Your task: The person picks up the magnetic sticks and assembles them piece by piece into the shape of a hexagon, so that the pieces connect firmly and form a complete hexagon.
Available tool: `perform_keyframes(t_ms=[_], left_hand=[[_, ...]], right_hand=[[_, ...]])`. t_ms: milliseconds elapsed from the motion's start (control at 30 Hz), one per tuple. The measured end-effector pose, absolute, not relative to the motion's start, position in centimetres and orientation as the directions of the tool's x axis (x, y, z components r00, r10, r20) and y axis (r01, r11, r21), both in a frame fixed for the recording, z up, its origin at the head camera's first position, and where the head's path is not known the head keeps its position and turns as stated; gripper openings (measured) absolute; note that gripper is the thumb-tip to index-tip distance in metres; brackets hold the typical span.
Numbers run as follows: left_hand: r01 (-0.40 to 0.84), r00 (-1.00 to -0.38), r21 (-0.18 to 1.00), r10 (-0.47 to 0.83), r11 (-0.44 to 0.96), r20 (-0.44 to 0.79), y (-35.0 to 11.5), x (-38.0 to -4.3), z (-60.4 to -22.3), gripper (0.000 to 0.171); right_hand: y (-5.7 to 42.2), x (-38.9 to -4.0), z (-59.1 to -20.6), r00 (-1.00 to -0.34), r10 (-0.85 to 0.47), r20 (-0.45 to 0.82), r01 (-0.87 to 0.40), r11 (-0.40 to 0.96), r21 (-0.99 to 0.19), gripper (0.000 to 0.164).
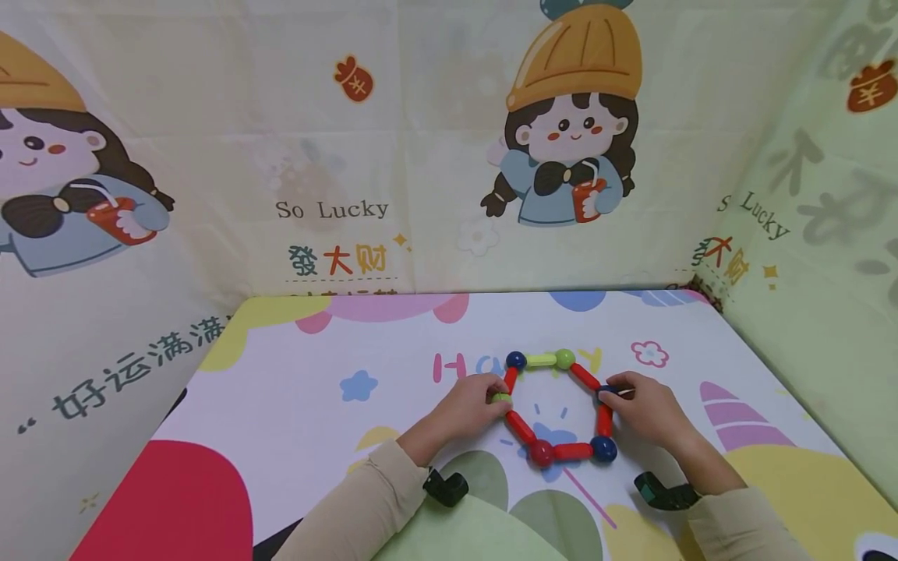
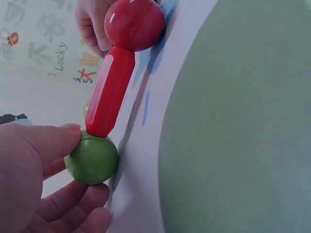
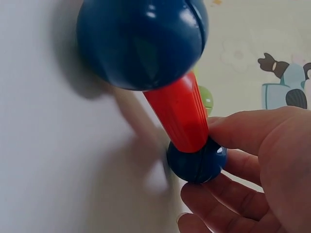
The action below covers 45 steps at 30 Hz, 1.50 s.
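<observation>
A six-sided ring of balls and rods lies on the printed tabletop in the head view; several rods are red and the far one is a yellow-green rod (image 1: 541, 360). At the ring's left corner, my left hand (image 1: 471, 407) pinches a green ball (image 2: 92, 159) between thumb and fingers. My right hand (image 1: 648, 407) grips a blue ball (image 3: 197, 162) at the right corner. Nearest me are a red ball (image 1: 542, 453) and another blue ball (image 1: 603, 449), joined by a red rod (image 1: 574, 452). On the far side sit a dark blue ball (image 1: 516, 361) and a light green ball (image 1: 564, 359).
The tabletop (image 1: 295, 413) carries printed shapes and letters. A cloth backdrop (image 1: 449, 156) with cartoon figures rises behind it and along both sides. Dark wrist devices (image 1: 446, 488) sit at both cuffs.
</observation>
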<state>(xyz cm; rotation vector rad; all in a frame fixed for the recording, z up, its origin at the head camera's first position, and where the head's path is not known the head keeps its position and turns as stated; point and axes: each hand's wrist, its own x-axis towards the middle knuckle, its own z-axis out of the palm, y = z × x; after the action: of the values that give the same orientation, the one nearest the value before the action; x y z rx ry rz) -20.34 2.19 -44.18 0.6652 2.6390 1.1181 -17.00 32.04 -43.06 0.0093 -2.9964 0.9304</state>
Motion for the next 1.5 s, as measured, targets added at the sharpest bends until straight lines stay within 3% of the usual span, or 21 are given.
perform_keyframes(t_ms=[933,1167,1500], left_hand=[[0.325,-0.887,0.704,0.462,0.631,-0.006,2.1,-20.3,-44.1,0.020],[0.303,-0.917,0.670,0.398,0.678,0.011,1.3,-20.2,-43.2,0.040],[0.349,-0.934,0.428,0.275,0.834,0.227,-1.0,-18.5,-40.5,0.071]], right_hand=[[32.3,-16.9,-43.1,-1.000,-0.010,0.004,-0.010,0.827,-0.562,0.043],[32.2,-16.6,-41.7,-0.999,-0.026,0.035,-0.041,0.837,-0.546,0.051],[31.1,-15.8,-39.7,-0.984,-0.068,0.167,-0.136,0.888,-0.440,0.057]])
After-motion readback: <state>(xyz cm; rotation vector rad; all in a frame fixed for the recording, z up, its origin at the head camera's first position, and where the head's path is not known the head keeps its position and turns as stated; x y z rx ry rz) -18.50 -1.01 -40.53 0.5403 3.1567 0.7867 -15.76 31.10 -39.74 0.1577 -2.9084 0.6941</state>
